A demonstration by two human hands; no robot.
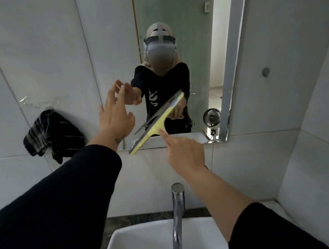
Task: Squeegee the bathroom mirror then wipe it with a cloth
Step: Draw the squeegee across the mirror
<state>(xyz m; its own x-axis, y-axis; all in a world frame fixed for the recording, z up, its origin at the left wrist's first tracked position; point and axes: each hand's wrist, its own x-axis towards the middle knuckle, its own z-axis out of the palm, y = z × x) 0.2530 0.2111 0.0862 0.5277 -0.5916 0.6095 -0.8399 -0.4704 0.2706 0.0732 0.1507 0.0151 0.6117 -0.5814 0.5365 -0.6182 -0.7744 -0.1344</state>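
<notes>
The bathroom mirror (198, 63) hangs above the basin and reflects a person in black wearing a headset. My right hand (185, 152) grips the handle of a yellow-green squeegee (156, 127), index finger stretched along it. The blade lies diagonally against the lower part of the glass, its low end at the mirror's bottom edge. To the left of the squeegee, my left hand (114, 116) is raised at the glass with fingers spread and holds nothing. A dark striped cloth (51, 134) hangs from a clear hook on the tiled wall left of the mirror.
A chrome tap (178, 211) rises over the white basin (129, 241) directly below my arms. A small fan (211, 117) shows in the mirror's lower right corner. A round metal knob (265, 72) sits on the right wall tiles.
</notes>
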